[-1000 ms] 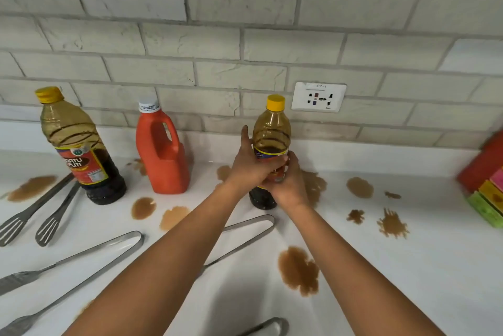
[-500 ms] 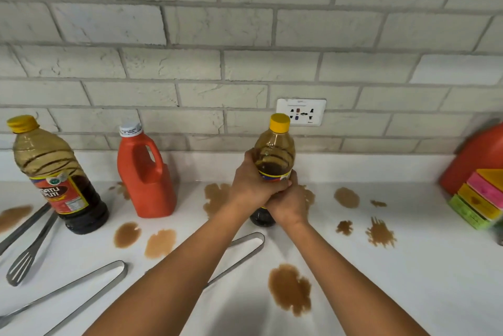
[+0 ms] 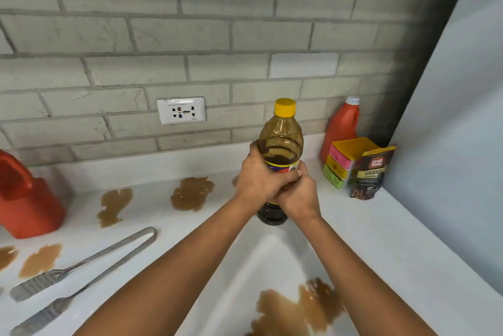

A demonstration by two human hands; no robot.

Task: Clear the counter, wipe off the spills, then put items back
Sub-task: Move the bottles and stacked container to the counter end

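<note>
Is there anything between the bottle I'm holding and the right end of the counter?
Partly. The stack of coloured sponges, dark granola pouch and red jug crowd the back right corner. White counter nearer you looks bare beside the yellow-capped dark-liquid bottle.

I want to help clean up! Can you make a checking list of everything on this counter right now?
Surface: white counter, brown spills in several spots.
Job's things: yellow-capped plastic bottle of dark liquid, upright; metal tongs lying flat.
Clutter: red plastic jug at left; second red jug, coloured sponge stack, dark food pouch in right corner.
Grippers: left hand and right hand both wrap the bottle.
Cables: nothing seen.
Surroundings: grey brick wall, white wall socket.
</note>
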